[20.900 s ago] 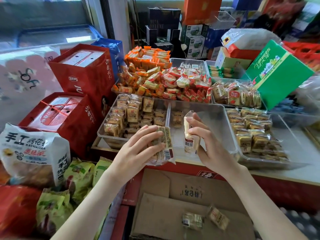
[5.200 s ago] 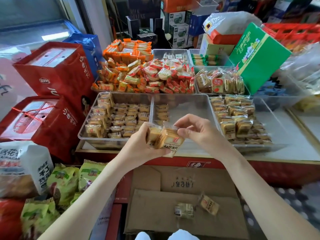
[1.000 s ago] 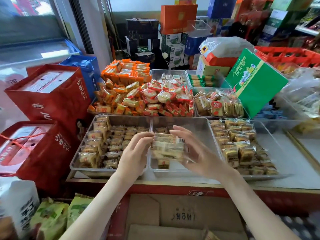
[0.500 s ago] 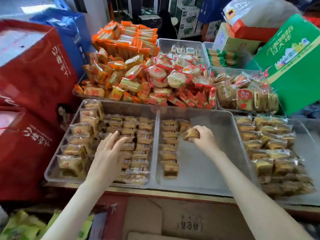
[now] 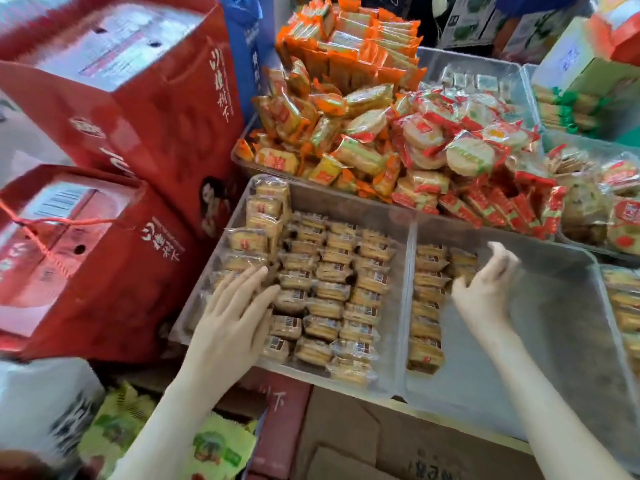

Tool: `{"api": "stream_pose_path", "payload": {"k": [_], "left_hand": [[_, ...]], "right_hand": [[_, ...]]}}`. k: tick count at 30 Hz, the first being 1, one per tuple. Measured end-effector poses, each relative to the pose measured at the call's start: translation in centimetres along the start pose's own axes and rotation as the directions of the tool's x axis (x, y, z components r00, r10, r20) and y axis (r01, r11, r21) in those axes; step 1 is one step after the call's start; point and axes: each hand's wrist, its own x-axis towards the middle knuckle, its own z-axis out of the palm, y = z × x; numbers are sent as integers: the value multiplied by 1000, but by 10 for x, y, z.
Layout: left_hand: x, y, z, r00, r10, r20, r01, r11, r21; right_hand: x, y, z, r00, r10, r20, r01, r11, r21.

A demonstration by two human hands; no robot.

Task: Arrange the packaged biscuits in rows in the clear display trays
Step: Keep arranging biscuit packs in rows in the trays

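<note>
Shop display: a person's left hand [image 5: 235, 313] lies flat on the packaged biscuits [image 5: 332, 282] that fill the left tray [image 5: 329, 199] in tight rows. Its grip is apart and its fingers are straight. The right hand [image 5: 485, 292] hangs over the middle tray [image 5: 536, 341]. Its grip is loosely curled but apart and holds nothing. It is just beside a short second row [image 5: 462, 263] of packets at the tray's far end. A longer single row [image 5: 426, 306] runs from far to near along that tray's left wall. On the far side of both clear trays, orange and red wrapped snacks [image 5: 381, 133] are heaped high. Two red gift boxes [image 5: 121, 98] stand to the left, one stacked behind the other. A cardboard box [image 5: 381, 445] and green packets [image 5: 214, 448] sit nearest the camera, below the worktop's edge.
</note>
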Motion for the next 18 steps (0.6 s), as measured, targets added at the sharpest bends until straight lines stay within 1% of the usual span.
{"api": "stream_pose_path", "payload": {"k": [1, 2, 3, 4, 5, 6, 7, 8, 10, 12, 13, 15, 17, 18], "left_hand": [[-5, -6, -4, 998, -49, -29, 49, 999, 14], [-11, -13, -8, 994, -98, -47, 99, 994, 38], [-16, -19, -11, 988, -145, -51, 149, 987, 69], [-23, -25, -12, 981, -187, -50, 191, 976, 100], [-29, -30, -13, 974, -220, -45, 224, 967, 121], [-33, -35, -13, 969, -244, -39, 247, 960, 134], [-38, -38, -13, 965, -260, -27, 262, 955, 142], [-42, -40, -11, 964, -267, -17, 266, 952, 150], [-48, -43, -8, 965, -263, -12, 262, 951, 163], [-52, -43, -4, 959, -284, -12, 282, 948, 148], [-53, -42, -2, 952, -306, -9, 304, 944, 127], [-54, -40, 1, 937, -351, 2, 349, 933, 85], [-54, -40, 3, 930, -367, 24, 366, 929, 55], [-55, -40, 3, 931, -363, 34, 361, 932, 44]], "right_hand": [[-8, -31, -6, 998, -60, -16, 61, 994, 88], [-19, -66, -11, 990, -134, 38, 125, 975, 182], [-32, -99, -13, 957, -249, 147, 203, 941, 272], [-48, -131, -13, 879, -383, 284, 277, 895, 348], [-64, -157, -9, 763, -506, 403, 348, 846, 404], [-80, -179, 0, 642, -596, 483, 410, 799, 441], [-93, -197, 12, 556, -646, 523, 454, 763, 460], [-103, -212, 24, 514, -666, 540, 482, 745, 460], [-114, -233, 45, 496, -683, 537, 541, 726, 424], [-119, -242, 58, 514, -674, 531, 590, 727, 352], [-121, -244, 61, 531, -665, 526, 591, 735, 333], [-124, -244, 61, 543, -659, 520, 571, 744, 346], [-127, -245, 57, 516, -666, 539, 524, 743, 417], [-128, -244, 54, 496, -658, 566, 472, 752, 460]]}}
